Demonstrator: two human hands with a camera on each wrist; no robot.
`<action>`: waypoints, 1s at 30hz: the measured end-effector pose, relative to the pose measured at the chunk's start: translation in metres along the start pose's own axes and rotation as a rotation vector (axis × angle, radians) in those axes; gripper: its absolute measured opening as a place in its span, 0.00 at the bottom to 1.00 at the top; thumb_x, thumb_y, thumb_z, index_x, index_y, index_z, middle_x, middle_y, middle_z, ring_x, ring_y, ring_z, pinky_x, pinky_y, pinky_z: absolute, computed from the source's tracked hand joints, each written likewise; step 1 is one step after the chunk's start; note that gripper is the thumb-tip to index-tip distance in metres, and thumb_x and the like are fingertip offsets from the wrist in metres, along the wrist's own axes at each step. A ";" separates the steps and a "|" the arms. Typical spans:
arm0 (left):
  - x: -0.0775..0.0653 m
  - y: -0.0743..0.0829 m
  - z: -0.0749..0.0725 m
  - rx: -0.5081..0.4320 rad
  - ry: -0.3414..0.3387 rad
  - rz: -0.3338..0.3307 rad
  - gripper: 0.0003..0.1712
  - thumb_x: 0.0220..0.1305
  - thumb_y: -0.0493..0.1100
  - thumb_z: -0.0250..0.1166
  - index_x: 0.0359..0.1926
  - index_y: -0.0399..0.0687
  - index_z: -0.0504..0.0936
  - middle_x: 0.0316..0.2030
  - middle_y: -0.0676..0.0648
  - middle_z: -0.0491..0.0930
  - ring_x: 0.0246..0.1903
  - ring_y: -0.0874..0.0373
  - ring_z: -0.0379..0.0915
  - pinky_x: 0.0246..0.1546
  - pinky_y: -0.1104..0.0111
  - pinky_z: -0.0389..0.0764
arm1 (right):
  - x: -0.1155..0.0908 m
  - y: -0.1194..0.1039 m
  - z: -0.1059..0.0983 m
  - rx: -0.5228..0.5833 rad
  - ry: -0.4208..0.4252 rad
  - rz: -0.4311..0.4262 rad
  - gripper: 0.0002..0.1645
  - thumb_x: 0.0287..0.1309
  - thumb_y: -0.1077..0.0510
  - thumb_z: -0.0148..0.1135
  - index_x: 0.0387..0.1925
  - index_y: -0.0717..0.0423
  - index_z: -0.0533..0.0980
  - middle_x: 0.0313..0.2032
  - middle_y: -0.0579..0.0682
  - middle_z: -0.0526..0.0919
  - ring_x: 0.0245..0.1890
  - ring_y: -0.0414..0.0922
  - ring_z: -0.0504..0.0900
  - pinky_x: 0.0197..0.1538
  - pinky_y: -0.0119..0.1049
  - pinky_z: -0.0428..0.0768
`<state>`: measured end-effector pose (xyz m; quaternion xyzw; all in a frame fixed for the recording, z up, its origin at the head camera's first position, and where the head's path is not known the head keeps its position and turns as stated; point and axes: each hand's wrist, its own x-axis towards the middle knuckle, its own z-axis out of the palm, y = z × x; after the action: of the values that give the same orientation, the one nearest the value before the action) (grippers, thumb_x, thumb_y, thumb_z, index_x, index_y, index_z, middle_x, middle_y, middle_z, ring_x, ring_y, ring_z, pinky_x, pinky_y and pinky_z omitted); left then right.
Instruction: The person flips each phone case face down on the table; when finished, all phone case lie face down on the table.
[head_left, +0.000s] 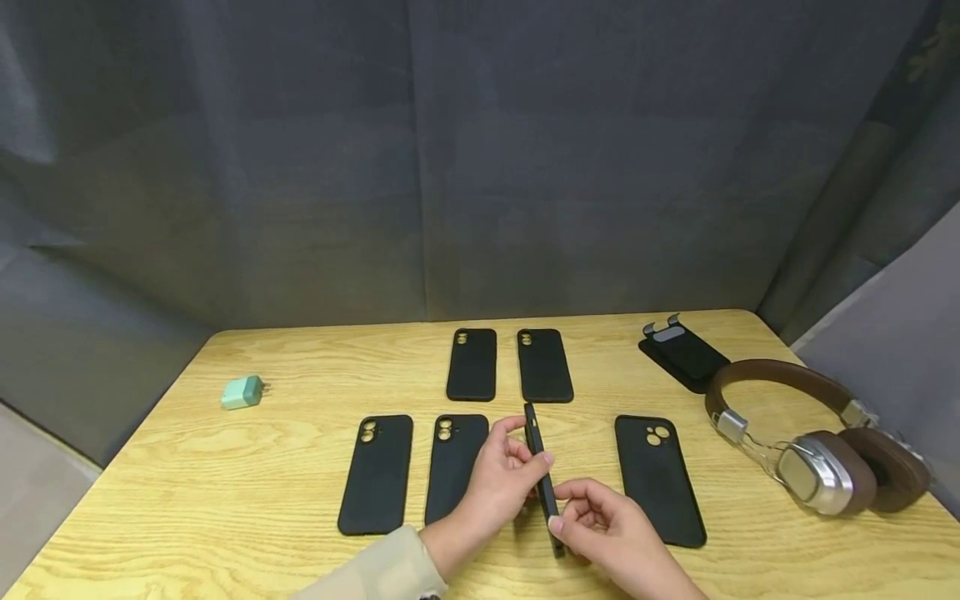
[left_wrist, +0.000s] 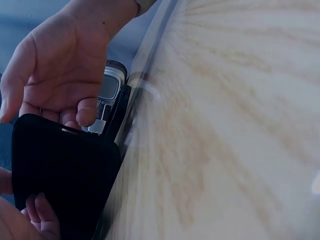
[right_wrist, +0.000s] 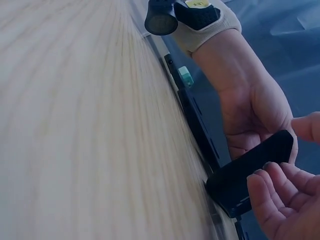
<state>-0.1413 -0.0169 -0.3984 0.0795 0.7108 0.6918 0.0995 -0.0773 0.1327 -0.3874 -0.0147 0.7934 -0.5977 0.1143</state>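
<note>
A black phone case (head_left: 549, 493) stands nearly on its long edge over the table, its narrow side showing in the head view. My left hand (head_left: 497, 482) pinches its upper part between thumb and fingers. At its lower end my right hand (head_left: 603, 529) grips it, thumb at the edge. The case's broad dark face (left_wrist: 62, 172) fills much of the lower left in the left wrist view. Just left of my hands, another black case (head_left: 453, 467) lies flat, partly covered by the left hand. A case showing its inside (head_left: 660, 483) lies right of my right hand.
Further black cases lie flat: one at the left (head_left: 377, 475) and two at the back, a left one (head_left: 472, 367) and a right one (head_left: 545, 367). A green charger plug (head_left: 242, 392) sits far left. At right are a black holder (head_left: 686, 358) and brown headphones (head_left: 821, 475).
</note>
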 end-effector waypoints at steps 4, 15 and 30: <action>0.000 0.001 0.000 0.004 -0.002 0.003 0.33 0.58 0.38 0.64 0.63 0.42 0.61 0.28 0.51 0.66 0.20 0.62 0.65 0.20 0.74 0.70 | 0.001 0.000 0.002 -0.010 0.000 -0.015 0.24 0.53 0.58 0.64 0.50 0.66 0.71 0.27 0.49 0.74 0.22 0.39 0.72 0.26 0.29 0.71; -0.004 -0.004 0.001 -0.023 0.025 -0.010 0.25 0.65 0.45 0.58 0.60 0.39 0.65 0.30 0.49 0.71 0.24 0.60 0.69 0.25 0.70 0.74 | -0.001 0.000 0.002 0.075 0.036 0.008 0.26 0.53 0.61 0.62 0.53 0.67 0.69 0.26 0.50 0.74 0.21 0.41 0.74 0.27 0.33 0.77; -0.015 -0.017 0.005 -0.222 -0.067 -0.130 0.27 0.66 0.40 0.51 0.62 0.33 0.58 0.43 0.42 0.79 0.39 0.56 0.77 0.40 0.63 0.79 | -0.005 -0.004 0.002 0.261 0.179 -0.050 0.24 0.54 0.68 0.59 0.53 0.70 0.67 0.27 0.50 0.75 0.23 0.41 0.78 0.31 0.35 0.81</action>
<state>-0.1251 -0.0167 -0.4151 0.0449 0.6296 0.7554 0.1758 -0.0725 0.1307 -0.3829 0.0340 0.7154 -0.6972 0.0293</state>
